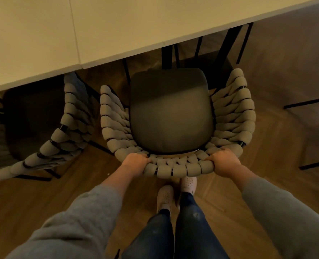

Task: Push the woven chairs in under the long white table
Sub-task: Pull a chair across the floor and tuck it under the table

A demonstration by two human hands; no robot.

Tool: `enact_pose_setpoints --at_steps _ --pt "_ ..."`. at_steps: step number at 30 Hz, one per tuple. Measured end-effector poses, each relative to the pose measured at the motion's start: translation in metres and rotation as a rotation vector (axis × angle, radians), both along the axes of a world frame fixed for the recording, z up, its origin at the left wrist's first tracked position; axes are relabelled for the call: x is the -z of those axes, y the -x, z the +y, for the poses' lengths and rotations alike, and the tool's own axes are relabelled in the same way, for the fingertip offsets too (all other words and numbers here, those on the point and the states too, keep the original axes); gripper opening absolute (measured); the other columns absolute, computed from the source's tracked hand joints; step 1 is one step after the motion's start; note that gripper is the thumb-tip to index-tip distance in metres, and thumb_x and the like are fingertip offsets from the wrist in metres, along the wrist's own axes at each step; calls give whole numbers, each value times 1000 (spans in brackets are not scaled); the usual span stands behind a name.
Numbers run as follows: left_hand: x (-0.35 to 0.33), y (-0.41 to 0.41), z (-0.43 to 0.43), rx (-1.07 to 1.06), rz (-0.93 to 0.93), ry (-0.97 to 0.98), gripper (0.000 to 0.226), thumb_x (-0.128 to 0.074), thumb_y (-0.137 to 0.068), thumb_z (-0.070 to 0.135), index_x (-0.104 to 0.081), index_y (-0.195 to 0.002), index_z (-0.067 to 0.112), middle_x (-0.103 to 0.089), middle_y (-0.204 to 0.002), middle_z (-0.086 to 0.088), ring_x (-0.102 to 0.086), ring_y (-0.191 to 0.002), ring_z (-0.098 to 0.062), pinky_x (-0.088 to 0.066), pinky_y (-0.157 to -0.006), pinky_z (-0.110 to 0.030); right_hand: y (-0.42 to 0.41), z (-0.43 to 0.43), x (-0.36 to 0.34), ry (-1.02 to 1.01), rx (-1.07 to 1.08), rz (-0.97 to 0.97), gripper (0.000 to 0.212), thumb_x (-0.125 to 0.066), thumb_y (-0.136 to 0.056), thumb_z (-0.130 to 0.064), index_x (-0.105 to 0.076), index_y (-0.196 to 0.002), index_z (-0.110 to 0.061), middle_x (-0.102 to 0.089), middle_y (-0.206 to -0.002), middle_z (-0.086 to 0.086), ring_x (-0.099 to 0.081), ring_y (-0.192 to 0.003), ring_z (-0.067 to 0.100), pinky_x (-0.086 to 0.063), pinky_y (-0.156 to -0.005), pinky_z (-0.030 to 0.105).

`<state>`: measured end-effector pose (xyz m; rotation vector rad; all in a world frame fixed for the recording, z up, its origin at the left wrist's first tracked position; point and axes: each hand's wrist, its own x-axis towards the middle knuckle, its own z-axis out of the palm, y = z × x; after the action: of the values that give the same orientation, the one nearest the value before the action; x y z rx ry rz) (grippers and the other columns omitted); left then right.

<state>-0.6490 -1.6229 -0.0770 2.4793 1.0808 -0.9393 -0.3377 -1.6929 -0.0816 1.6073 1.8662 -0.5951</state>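
Trouble would most likely come from the woven arms: the chair [175, 113] sits with only its seat front at the edge of the long white table [117, 30], and arms riding higher than the underside would knock against it. The arm on my left is near the neighbouring chair [67, 128], so a crooked shove could rub the two together. Dark legs [167, 57] under the table may block the path, though it is too dim to tell. My left hand [136, 161] and right hand [223, 161] both grip the backrest top, fingers curled over the weave, with the chair straight ahead of me.
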Motion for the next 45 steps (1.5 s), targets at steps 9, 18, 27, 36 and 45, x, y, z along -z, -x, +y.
enact_pose_setpoints --at_steps 9,18,27,36,45 --pt "-2 6 7 -109 -76 9 46 -49 -99 20 -42 -143 32 -37 -150 2 -40 -132 -22 -33 -108 -36 -7 36 -17 -34 -81 25 30 -49 -93 -20 -65 -113 -33 -66 -103 -5 -57 -102 17 -28 -107 38" --pt "-8 -53 54 -221 -110 19 49 -59 -93 23 -46 -140 32 -47 -143 1 -45 -128 -21 -36 -106 -38 -63 117 -25 -54 -170 6 30 -50 -93 -22 -63 -117 -34 -64 -110 -5 -54 -111 17 -23 -115 43" --pt "-8 -74 110 -220 -43 52 51 -57 -94 20 -45 -141 33 -38 -150 1 -42 -132 -23 -38 -108 -40 -82 165 -8 -85 -180 31 28 -53 -93 -27 -63 -117 -34 -62 -118 -6 -53 -116 16 -26 -113 41" --pt "-7 -71 157 -169 38 96 54 -56 -95 23 -38 -145 33 -37 -150 -2 -41 -132 -25 -38 -108 -41 -75 201 -6 -107 -148 47 24 -52 -94 -28 -64 -114 -35 -61 -114 -6 -52 -113 16 -30 -107 38" --pt "-4 -84 161 -137 37 119 51 -51 -97 19 -39 -145 31 -42 -144 -2 -47 -125 -24 -42 -101 -38 -90 209 -4 -37 -198 19 36 -50 -94 -31 -56 -129 -41 -52 -132 -5 -45 -126 18 -27 -111 41"
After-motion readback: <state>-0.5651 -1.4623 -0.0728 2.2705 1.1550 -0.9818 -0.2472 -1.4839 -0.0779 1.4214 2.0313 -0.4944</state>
